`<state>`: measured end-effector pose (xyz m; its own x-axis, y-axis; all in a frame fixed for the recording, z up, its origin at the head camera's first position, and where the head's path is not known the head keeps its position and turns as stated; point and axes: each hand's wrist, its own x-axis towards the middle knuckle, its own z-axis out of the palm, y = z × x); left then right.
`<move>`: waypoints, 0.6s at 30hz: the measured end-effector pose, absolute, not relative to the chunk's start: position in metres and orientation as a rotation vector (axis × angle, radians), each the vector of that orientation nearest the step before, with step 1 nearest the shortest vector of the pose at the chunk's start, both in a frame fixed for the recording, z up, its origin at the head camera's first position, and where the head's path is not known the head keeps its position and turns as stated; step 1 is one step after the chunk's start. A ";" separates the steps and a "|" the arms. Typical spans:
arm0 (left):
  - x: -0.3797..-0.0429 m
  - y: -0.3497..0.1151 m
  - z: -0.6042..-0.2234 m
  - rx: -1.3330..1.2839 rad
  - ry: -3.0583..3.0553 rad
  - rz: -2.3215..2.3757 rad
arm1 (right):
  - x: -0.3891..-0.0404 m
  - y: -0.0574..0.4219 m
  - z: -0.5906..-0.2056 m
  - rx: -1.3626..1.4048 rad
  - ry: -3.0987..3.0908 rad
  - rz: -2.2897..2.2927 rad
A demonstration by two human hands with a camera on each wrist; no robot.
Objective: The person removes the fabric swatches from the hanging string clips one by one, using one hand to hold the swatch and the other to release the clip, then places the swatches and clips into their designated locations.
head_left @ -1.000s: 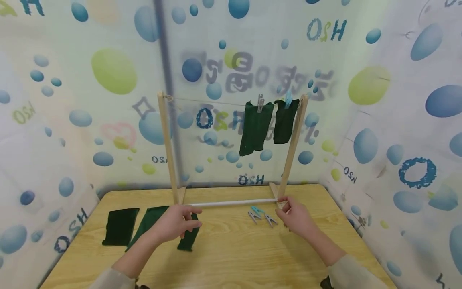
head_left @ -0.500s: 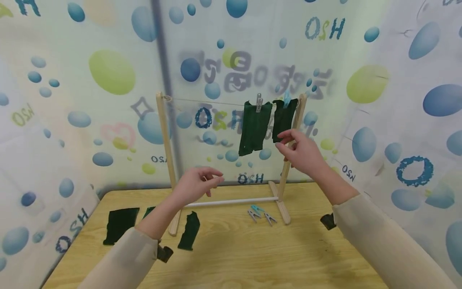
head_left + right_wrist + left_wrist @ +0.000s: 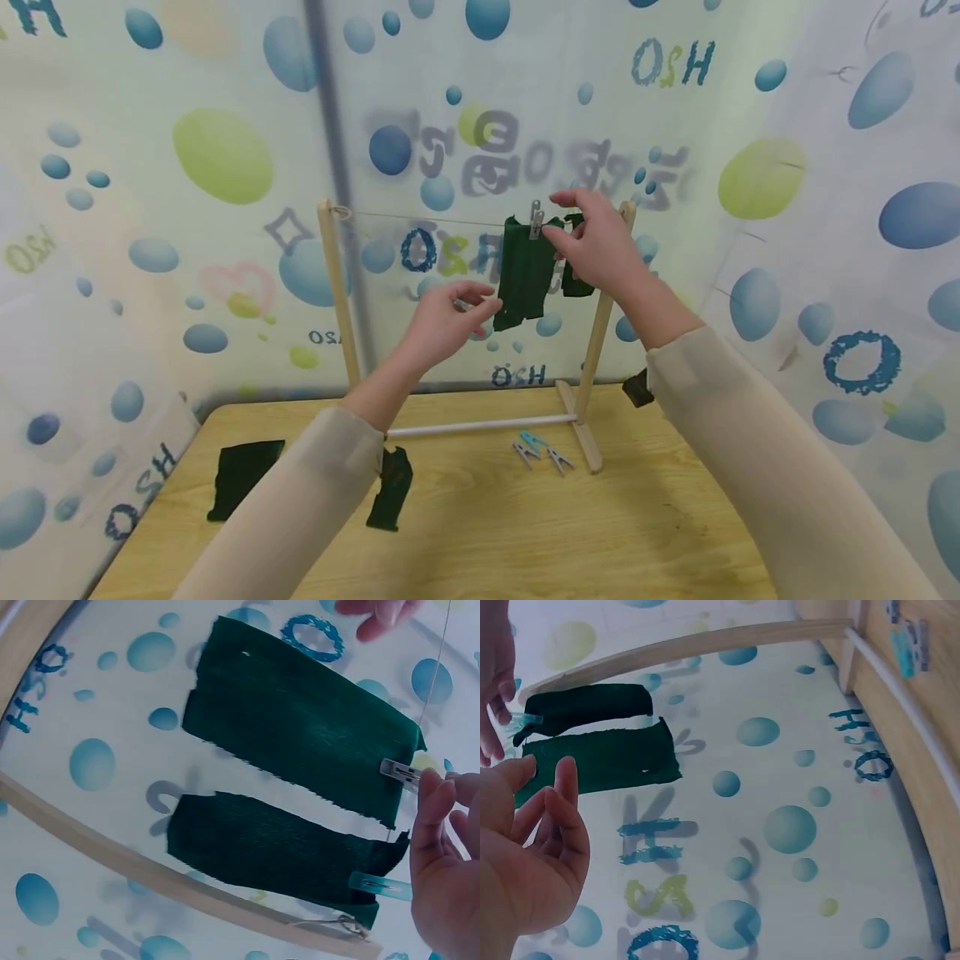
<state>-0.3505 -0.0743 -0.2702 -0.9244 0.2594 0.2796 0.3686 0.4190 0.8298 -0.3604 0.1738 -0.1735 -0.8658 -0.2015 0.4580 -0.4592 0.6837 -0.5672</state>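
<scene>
In the head view, my right hand (image 3: pixel 596 242) is raised beside the grey clothespin (image 3: pixel 536 220). Its thumb and index fingertip are spread apart close to the pin; whether they touch it is unclear. That pin holds the wider dark green cloth (image 3: pixel 527 271) on the line. A narrower green cloth (image 3: pixel 266 851) hangs beside it from a light blue clothespin (image 3: pixel 381 886), seen in the right wrist view. My left hand (image 3: pixel 450 321), fingers loosely bent and holding nothing, hovers near the lower left edge of the wider cloth.
A thin string (image 3: pixel 427 219) runs between two wooden posts (image 3: pixel 339 292), with a white bar (image 3: pixel 480 426) below. Several loose clothespins (image 3: pixel 532 442) lie on the wooden table (image 3: pixel 480 517). Green cloth pieces (image 3: pixel 243 477) lie at the left, partly behind my left sleeve.
Both hands have risen from near the stand's base towards the hanging cloths. My right hand passed the narrower cloth and moved up and left to the grey clothespin. The cloths still hang.
</scene>
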 end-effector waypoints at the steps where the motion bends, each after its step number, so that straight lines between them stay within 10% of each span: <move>1: -0.354 -0.070 -0.266 -0.560 -2.532 -1.558 | -0.363 0.172 -0.170 0.521 -2.549 0.995; 18: -0.403 -0.027 -0.241 -0.386 -2.251 -1.844 | -0.380 0.155 -0.147 0.421 -2.791 0.991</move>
<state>-0.4031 -0.0271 -0.2407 -0.9445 0.0708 0.3208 0.3285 0.1847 0.9263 -0.3798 0.1547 -0.1466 -0.9494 -0.2117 0.2321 -0.3107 0.7425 -0.5934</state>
